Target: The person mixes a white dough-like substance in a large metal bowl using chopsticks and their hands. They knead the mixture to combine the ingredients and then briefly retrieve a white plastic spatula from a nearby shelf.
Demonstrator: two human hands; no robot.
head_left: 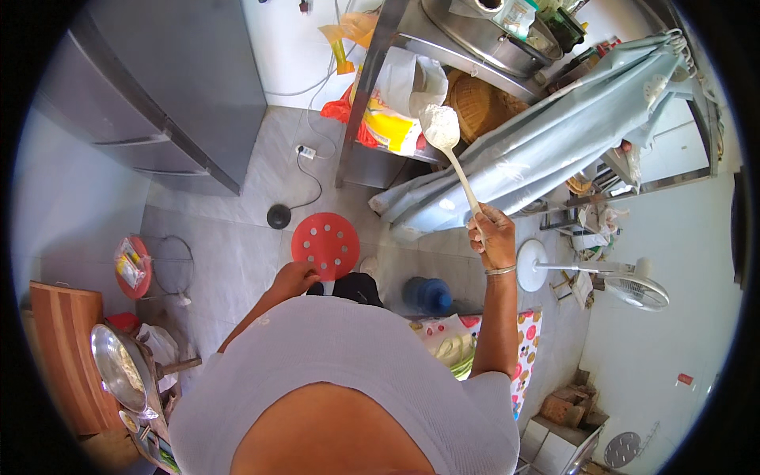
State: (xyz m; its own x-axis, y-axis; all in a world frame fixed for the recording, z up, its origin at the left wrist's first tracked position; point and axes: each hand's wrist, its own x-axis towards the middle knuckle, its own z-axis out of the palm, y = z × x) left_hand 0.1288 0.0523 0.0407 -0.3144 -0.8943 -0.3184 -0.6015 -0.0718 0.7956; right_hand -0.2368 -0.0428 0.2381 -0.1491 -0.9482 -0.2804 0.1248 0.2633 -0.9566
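Observation:
Raised out in front to the right, my right hand (pixel 495 236) is closed round the handle of a long pale spoon (pixel 461 176). White powder (pixel 440 125) is heaped in its bowl, level in view with an open white bag (pixel 410 85) and a yellow-and-white package (pixel 393 125) on the shelf. Whitish traces mark the fingers, and a bangle circles the wrist. Low on the left, my left hand (pixel 295 279) hangs by the near edge of a round red stool (pixel 325 241) with light dots. Its fingers point down and are mostly hidden; whether they touch the stool, I cannot tell.
A metal shelf (pixel 366 95) with a blue curtain (pixel 538 154) stands ahead. A grey refrigerator (pixel 170 87) is at left. On the floor are a black disc with a cord (pixel 279 216) and a blue water jug (pixel 427 295). A fan (pixel 636 285) stands right; a metal basin (pixel 119 368) sits lower left.

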